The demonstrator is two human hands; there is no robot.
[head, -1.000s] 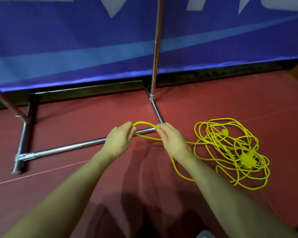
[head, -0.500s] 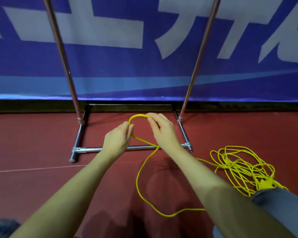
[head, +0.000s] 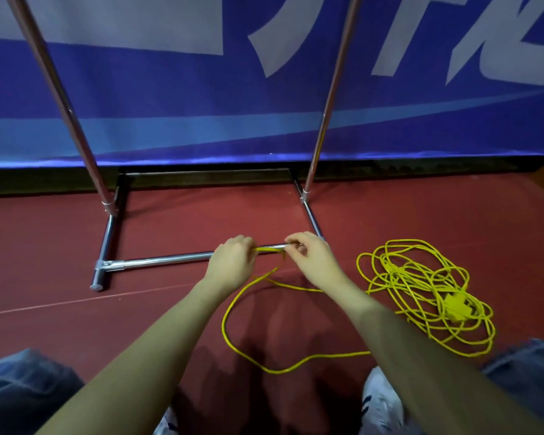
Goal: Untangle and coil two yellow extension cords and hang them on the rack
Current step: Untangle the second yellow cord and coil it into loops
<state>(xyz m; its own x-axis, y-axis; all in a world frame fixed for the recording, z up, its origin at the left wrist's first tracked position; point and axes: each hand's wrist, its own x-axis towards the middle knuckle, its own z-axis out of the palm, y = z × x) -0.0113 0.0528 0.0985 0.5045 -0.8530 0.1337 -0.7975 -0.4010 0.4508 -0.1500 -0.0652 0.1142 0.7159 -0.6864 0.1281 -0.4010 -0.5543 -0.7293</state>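
The task is at an early stage, judging from how the cord lies; the left hand [head: 233,262] and the right hand [head: 311,255] are held close together just above the rack's [head: 167,258] front floor bar, each pinching a short stretch of the yellow extension cord [head: 230,315] between curled fingers, so that a small taut span runs between them; whether this is the first loop of a coil or a knot being worked out I cannot tell. From the hands one long loose loop sweeps down over the red floor [head: 44,334] toward the person's knees and then runs right to the tangled pile [head: 421,296]; that pile lies on the floor just right of the rack's base, strands crossing every way, with a yellow socket block [head: 456,307] among them. Only this one heap shows, and I cannot tell whether it holds both cords; no finished coil is in view and nothing hangs on the part of the rack's uprights that shows, though its top is out of frame. Nearly all of the untangling, the coiling and both hangings seem left to do.
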